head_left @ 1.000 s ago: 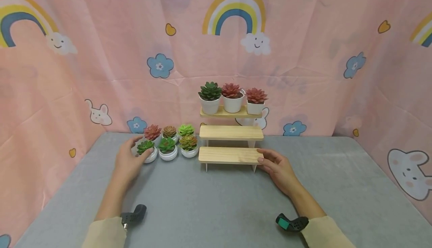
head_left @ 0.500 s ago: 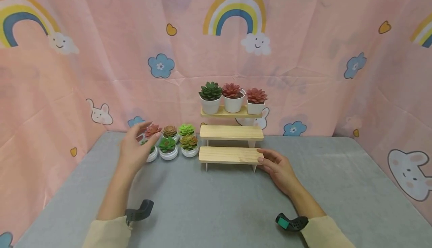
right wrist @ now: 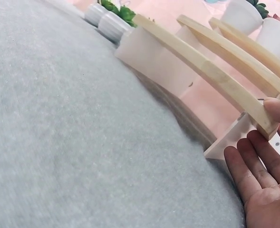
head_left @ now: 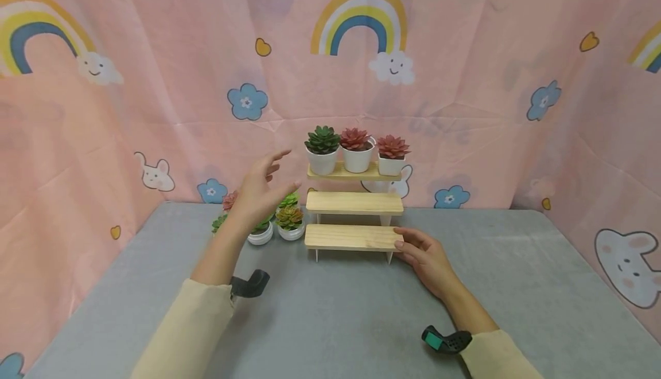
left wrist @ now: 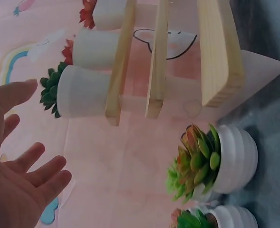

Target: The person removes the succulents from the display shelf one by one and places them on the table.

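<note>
My left hand (head_left: 256, 192) is raised in the air with fingers spread and nothing in it, left of the top tier of a three-tier wooden display stand (head_left: 351, 237). In the left wrist view, its thumb points toward a dark green potted succulent (left wrist: 78, 90) on that tier. My right hand (head_left: 426, 261) grips the right end of the lowest shelf; in the right wrist view the thumb lies over the board (right wrist: 216, 78) and the fingers are beneath. Beside the green succulent on the top tier stand two reddish potted succulents (head_left: 356, 155).
Left of the stand, several small succulents in ribbed white pots (head_left: 291, 231) sit on the grey tabletop (head_left: 330, 310), partly hidden behind my left forearm. The two lower shelves are bare. A pink patterned cloth (head_left: 465, 81) hangs behind.
My left hand has risen from the small green succulent at the far left and moved right toward the stand, holding nothing. My right hand has stayed on the lowest shelf.
</note>
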Motion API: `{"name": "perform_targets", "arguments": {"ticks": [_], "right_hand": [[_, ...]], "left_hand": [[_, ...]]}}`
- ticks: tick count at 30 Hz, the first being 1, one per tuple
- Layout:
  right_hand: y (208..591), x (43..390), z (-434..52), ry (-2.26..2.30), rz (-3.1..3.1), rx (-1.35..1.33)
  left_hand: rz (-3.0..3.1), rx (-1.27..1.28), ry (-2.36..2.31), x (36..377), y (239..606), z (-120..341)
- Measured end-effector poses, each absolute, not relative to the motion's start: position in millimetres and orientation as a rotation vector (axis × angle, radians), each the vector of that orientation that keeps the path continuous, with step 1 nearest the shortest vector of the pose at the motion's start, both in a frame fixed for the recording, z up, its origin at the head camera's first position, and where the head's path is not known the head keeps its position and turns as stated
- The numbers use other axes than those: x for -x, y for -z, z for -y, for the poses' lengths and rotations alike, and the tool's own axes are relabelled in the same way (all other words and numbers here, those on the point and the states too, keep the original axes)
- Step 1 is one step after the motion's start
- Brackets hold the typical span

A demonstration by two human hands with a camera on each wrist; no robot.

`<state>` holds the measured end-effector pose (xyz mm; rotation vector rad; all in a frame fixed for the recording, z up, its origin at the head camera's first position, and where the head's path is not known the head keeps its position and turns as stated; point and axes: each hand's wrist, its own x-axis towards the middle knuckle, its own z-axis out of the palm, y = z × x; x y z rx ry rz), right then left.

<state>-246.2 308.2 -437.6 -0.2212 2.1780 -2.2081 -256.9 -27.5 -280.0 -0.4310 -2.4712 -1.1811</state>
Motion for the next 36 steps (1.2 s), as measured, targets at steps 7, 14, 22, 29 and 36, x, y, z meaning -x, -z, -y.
{"name": "perform_targets", "arguments": {"ticks": [7,14,22,29,36], "right_hand": [[439.0,246.7,-307.8,2.211,-2.186,0.215],[437.9,245.8,-307.2,2.215,-2.183,0.22],[436.7,245.0,-308.0,2.224,-2.176,0.204],[437.2,245.1,-307.1,2.22,-2.178,0.215],[437.5,245.2,-308.0,2.212,-2.184,0.216]], "left_hand": [[2.497,0.572,1.109,290.1,267.9,3.4],[2.531,0.608,1.006,312.2,258.0,-10.6],[2.576,0.61,0.918,322.3,255.0,-18.6],[2.595,0.622,0.934,325.8,261.3,-20.0],[2.562,0.624,0.97,326.4,267.0,-22.9]]}}
